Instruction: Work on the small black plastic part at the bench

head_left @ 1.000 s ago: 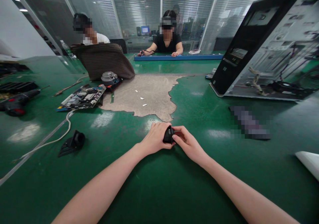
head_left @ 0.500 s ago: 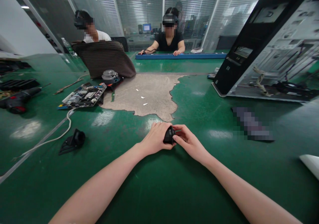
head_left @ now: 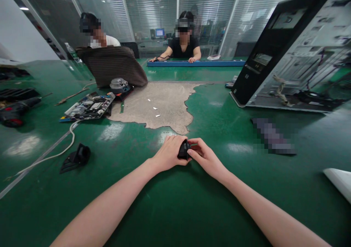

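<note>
Glossy grn tabletop (head_left: 170,206), ragged matte patch (head_left: 167,100); L hand (head_left: 170,152) cups blk angular pc (head_left: 183,150), R hand (head_left: 206,156) pinching its end.

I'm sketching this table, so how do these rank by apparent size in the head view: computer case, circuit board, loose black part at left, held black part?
1. Computer case
2. Circuit board
3. Loose black part
4. Held black part: partly covered, so this ranks only what shows.
</note>
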### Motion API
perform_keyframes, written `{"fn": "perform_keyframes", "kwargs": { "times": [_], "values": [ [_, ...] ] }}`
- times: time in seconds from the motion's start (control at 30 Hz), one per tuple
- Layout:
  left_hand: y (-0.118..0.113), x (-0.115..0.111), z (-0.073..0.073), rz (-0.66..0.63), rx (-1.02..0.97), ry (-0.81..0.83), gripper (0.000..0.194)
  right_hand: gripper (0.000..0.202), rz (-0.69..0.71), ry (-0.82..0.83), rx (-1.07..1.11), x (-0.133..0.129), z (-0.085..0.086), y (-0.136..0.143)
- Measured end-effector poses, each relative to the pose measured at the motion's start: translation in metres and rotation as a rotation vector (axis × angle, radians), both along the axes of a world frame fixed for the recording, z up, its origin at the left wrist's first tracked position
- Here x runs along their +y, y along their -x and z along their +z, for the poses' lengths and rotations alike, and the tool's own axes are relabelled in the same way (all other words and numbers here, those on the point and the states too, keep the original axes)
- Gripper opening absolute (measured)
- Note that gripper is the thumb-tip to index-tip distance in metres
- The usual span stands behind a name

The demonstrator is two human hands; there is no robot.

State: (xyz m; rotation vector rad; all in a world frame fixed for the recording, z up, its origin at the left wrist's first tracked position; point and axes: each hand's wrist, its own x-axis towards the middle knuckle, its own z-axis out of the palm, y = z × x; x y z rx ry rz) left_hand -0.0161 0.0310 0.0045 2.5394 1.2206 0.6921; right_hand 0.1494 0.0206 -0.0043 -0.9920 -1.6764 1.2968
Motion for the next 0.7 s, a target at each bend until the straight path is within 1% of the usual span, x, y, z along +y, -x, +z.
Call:
{"fn": "perform_keyframes", "kwargs": {
  "times": [0.17,0.23,0.33,0.43,0.6,0.7],
  "values": [
    [0.0002,0.0005,-0.0007,0.001,0.004,0.001,0.054,0.024,0.074,-0.059,0.057,-0.0016,0.0015,-0.004],
    [0.0002,0.0006,-0.0011,0.004,0.0,0.006,0.054,0.02,0.069,-0.047,0.071,-0.0015,0.0014,-0.004],
    [-0.0003,0.0006,-0.0015,0.006,-0.006,0.009,0.053,0.014,0.02,-0.017,0.071,-0.0007,0.0013,-0.0019],
    [-0.0009,0.0008,-0.0014,0.005,-0.011,0.007,0.054,0.021,-0.005,-0.006,0.039,0.0001,0.0023,-0.0003],
    [-0.0008,0.0012,-0.0016,0.004,-0.014,0.008,0.054,0.024,0.082,-0.028,0.038,-0.0001,0.005,-0.0045],
    [-0.0007,0.0015,-0.0024,0.011,-0.009,0.016,0.055,0.028,0.082,-0.065,0.042,-0.0009,0.0044,-0.0073]
  ]
}}
